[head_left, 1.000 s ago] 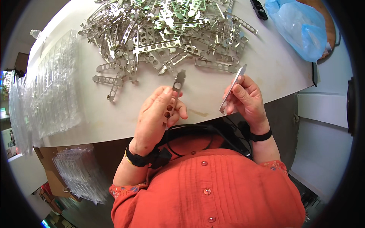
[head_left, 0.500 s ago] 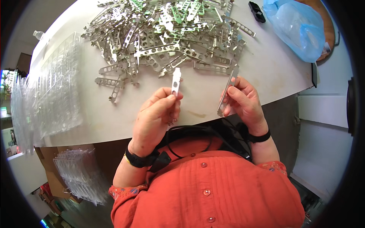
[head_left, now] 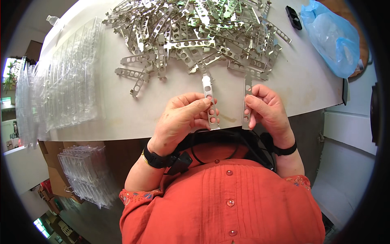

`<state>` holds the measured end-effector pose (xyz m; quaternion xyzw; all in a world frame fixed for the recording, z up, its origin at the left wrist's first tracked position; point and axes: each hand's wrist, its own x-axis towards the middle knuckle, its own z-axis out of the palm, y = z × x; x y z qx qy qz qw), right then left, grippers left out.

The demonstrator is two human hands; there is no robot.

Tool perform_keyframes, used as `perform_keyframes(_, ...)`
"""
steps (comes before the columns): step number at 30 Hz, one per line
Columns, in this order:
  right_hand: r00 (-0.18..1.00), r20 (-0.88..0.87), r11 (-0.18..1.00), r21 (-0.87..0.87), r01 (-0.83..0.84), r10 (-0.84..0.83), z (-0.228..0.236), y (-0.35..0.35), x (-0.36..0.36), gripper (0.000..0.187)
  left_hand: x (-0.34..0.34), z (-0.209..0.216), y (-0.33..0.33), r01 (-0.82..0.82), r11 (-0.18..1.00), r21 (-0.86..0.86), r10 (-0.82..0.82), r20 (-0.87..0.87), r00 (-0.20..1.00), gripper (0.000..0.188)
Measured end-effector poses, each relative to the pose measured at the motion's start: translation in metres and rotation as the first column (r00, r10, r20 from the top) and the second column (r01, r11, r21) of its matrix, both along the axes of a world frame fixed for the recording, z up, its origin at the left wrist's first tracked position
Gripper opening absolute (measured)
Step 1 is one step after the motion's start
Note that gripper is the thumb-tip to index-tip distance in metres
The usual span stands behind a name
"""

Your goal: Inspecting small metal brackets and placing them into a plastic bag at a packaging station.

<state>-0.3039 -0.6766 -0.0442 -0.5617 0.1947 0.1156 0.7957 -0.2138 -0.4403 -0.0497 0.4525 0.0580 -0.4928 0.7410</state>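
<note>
Between the thumb and fingers of my left hand (head_left: 183, 116) is a flat metal bracket (head_left: 207, 86) with round holes, held nearly upright. My right hand (head_left: 270, 112) pinches a second such bracket (head_left: 247, 87), also nearly upright, its lower end near the table's front edge. The two brackets stand apart, roughly side by side. Just beyond them a large heap of similar silvery perforated brackets (head_left: 191, 42) covers the far middle of the table, some lying loose along its near side.
Clear plastic trays (head_left: 73, 81) lie stacked on the white table (head_left: 134, 116) at the left; more clear trays (head_left: 87, 173) sit below the edge. At the far right are a small black object (head_left: 293, 18) and a blue plastic bag (head_left: 331, 38).
My left hand has turned its bracket so more of its length shows. The right-hand bracket has gone from slanted to nearly upright. The whole view has shifted somewhat.
</note>
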Motion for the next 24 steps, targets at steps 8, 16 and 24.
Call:
perform_keyframes(8,0.998,-0.056,1.0,-0.002,-0.021,0.02,0.002,0.007,0.006,0.014,0.001,0.0,0.0,0.036,0.999,0.013,-0.036,0.002,0.999,0.022)
perform_keyframes(16,0.994,-0.059,0.996,0.0,-0.092,0.091,0.002,0.019,0.011,0.014,-0.003,-0.001,-0.004,0.054,0.996,0.075,-0.061,0.089,0.994,0.023)
perform_keyframes(24,0.989,-0.069,0.991,-0.007,-0.134,0.133,0.002,0.023,0.015,0.014,-0.003,0.001,-0.005,0.084,0.992,0.099,-0.093,0.084,0.992,0.027)
